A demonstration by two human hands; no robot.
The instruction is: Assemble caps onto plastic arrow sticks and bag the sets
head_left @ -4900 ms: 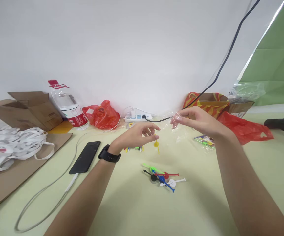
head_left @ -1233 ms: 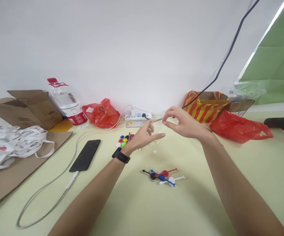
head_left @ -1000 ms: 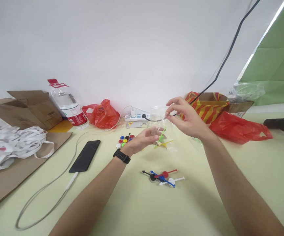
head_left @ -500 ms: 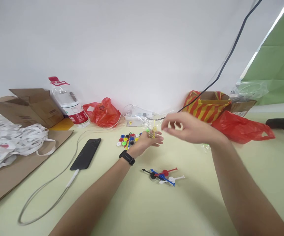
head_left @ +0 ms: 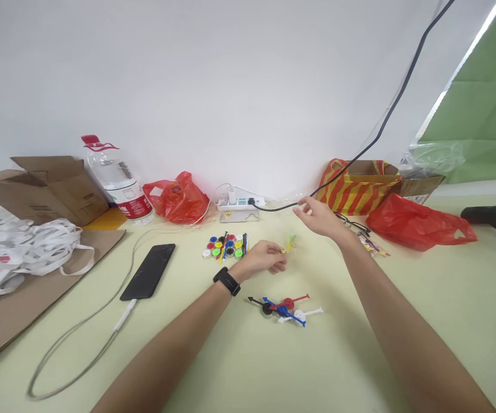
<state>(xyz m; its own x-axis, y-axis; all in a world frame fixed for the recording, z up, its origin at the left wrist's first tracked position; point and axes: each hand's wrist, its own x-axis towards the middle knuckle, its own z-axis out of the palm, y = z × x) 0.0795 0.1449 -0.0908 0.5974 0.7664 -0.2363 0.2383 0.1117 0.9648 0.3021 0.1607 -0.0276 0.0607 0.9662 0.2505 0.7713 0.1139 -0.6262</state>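
My left hand, a black watch on its wrist, is low over the table with curled fingers. A small yellow plastic piece shows at its fingertips. Just beyond them are blurred yellow-green pieces; I cannot tell whether they touch the table. Farther right, my raised right hand pinches what looks like faint clear plastic. Nearer me lie several arrow spinners in black, blue, red and white. Left of my left hand, coloured round bases stand in rows, with loose arrows among them.
A phone on a white cable lies left, near white straps on cardboard. Along the wall stand a bottle, a red bag, a power strip and a striped bag. Glasses lie behind my right forearm.
My left hand has lowered and its fingers have curled. The right hand has pulled back, its fingers now pinched. Clear plastic no longer covers the power strip, and yellow-green pieces appear beyond my left fingertips.
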